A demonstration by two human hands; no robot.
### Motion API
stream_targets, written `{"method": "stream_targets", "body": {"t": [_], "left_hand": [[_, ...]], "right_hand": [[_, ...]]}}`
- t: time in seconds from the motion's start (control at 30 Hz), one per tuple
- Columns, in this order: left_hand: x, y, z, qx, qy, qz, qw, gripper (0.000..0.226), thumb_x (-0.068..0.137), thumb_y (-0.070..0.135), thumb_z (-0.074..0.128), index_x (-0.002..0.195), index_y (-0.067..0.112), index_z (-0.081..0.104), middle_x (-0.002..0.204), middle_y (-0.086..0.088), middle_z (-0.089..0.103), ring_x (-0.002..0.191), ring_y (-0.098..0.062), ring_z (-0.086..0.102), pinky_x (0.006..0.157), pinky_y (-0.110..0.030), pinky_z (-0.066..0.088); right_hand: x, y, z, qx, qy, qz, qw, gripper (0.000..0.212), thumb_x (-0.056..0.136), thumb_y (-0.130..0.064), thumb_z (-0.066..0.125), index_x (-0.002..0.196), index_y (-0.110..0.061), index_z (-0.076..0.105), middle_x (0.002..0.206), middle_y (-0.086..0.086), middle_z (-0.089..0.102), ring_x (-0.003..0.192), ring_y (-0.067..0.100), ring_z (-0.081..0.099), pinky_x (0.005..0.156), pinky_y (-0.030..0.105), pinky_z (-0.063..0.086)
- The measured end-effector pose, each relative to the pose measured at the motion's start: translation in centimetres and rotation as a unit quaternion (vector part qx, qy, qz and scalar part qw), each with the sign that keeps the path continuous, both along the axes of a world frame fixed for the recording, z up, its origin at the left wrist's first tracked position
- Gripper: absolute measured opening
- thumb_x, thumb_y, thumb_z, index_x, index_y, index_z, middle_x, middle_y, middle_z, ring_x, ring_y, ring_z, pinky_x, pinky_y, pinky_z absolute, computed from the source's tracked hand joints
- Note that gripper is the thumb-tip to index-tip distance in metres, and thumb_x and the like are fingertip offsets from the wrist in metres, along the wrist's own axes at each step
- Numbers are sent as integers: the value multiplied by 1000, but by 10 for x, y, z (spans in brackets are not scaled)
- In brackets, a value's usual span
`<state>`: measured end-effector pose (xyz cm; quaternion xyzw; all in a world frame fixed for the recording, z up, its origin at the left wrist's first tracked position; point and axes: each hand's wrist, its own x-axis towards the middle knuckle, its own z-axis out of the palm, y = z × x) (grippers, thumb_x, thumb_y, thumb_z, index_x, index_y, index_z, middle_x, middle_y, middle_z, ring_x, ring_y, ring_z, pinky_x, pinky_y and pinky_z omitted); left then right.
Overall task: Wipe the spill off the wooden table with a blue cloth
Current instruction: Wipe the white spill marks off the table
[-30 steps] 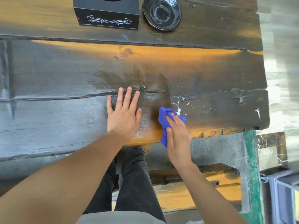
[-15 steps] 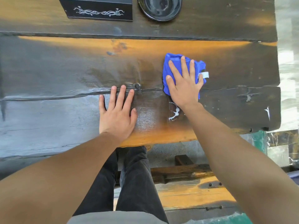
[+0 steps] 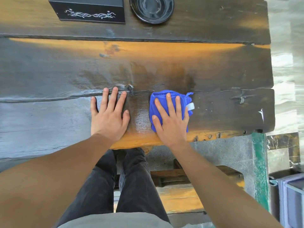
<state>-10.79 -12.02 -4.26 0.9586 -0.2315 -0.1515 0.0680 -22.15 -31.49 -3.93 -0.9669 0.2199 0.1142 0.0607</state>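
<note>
The bright blue folded microfibre cloth (image 3: 169,102), bunched into a rough square with a small white tag (image 3: 190,106) at its right edge, lies on the dark weathered wooden plank table (image 3: 222,76) near the front edge. The right hand (image 3: 171,122) lies flat on it, fingers spread, pressing rather than gripping. The left hand (image 3: 109,117) rests open, palm down on bare wood just beside it. One cloth, two hands, one black box with silver scrollwork (image 3: 88,11), one black glossy round dish (image 3: 151,8); a few small white flecks (image 3: 261,113) dot the wood to the right
</note>
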Motion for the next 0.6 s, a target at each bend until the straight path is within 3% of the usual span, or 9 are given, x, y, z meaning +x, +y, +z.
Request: {"method": "stream_targets", "body": {"t": [0.2, 0.37, 0.47, 0.6], "left_hand": [[-1, 0, 0, 3, -3, -7, 1000, 62, 102, 47, 23, 161, 31, 14, 171, 1, 12, 159, -24, -1, 124, -60, 2], [-1, -1, 2, -5, 4, 10, 1000, 61, 101, 46, 28, 160, 33, 19, 171, 1, 13, 159, -24, 0, 124, -61, 4], [-7, -14, 7, -34, 5, 23, 999, 62, 98, 37, 37, 158, 35, 22, 171, -1, 11, 158, -26, 3, 124, -61, 4], [-21, -36, 5, -46, 24, 14, 999, 60, 101, 45, 29, 159, 40, 14, 172, 2, 6, 159, -22, -4, 124, -59, 2]], "right_hand": [[-47, 19, -1, 49, -26, -10, 998, 49, 104, -42, 34, 153, -37, 37, 166, -11, 24, 155, 15, 14, 107, 43, 37], [-91, 24, 2, 102, -57, 1, 993, 45, 102, -26, 36, 143, -29, 53, 157, -7, 42, 150, 18, 31, 100, 43, 47], [-107, 21, 7, 173, -78, -14, 982, 45, 99, -13, 40, 139, -25, 58, 153, -6, 47, 148, 19, 34, 109, 47, 43], [-95, -7, 28, 224, -153, -83, 959, 40, 103, -17, 39, 137, -21, 60, 150, -5, 50, 146, 17, 38, 119, 40, 30]]}}
